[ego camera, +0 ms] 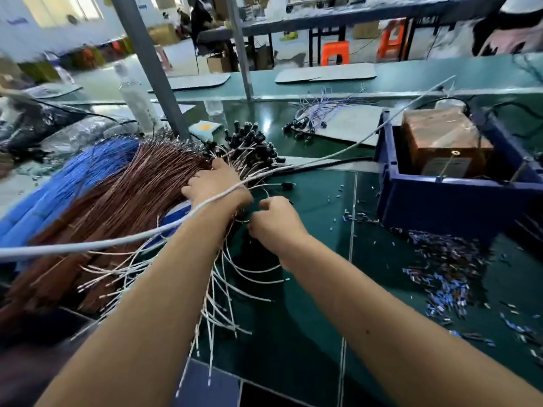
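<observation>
green factory bench [311, 342] under brown wires [123, 201]

The person's left forearm [164, 289] and right forearm [367, 312] were bare along their whole visible length, from the lower edge of the view to the wrists. The left grip [216, 183] and right grip [277, 227] were bare too. A small mole [365, 331] marked the right forearm.
</observation>
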Demonstrator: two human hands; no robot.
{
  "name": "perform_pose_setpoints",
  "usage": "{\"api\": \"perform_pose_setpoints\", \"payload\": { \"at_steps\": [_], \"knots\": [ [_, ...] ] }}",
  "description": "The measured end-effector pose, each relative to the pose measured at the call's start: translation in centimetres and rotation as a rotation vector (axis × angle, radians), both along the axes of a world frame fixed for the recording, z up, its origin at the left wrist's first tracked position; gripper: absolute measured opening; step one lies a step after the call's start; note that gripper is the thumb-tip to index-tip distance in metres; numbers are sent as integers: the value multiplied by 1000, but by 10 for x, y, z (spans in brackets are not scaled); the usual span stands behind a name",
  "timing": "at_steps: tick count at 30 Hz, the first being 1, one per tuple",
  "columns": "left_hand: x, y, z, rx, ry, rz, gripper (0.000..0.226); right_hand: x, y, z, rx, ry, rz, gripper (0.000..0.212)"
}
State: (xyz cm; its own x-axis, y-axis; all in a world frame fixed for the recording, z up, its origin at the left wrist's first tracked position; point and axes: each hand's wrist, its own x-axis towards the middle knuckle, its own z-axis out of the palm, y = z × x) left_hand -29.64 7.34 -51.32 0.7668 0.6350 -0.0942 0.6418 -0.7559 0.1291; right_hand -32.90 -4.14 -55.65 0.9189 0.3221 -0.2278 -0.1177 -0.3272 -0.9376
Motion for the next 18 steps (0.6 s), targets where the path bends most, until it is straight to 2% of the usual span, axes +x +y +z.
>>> {"api": "perform_pose_setpoints", "payload": {
  "at_steps": [3, 7, 9, 11, 14, 18],
  "knots": [
    [6, 17, -10, -65, 39, -53, 116, 16, 10, -7, 153, 105, -68, 37],
    [8, 22, -18, -60, -26, -58, 130, 24, 11, -5, 256, 197, -140, 40],
    [8, 21, -21, -43, -65, -53, 128, 22, 12, -4, 289, 211, -155, 36],
    [9, 20, -25, -5, -103, -82, 123, 18, 13, -3, 310, 213, -143, 22],
    [9, 18, -31, 11, -134, -133, 124, 16, 12, -6, 320, 240, -153, 32],
    [12, 5, -40, -3, -208, -164, 107, 14, 2, -2, 315, 214, -163, 22]
  ]
}}
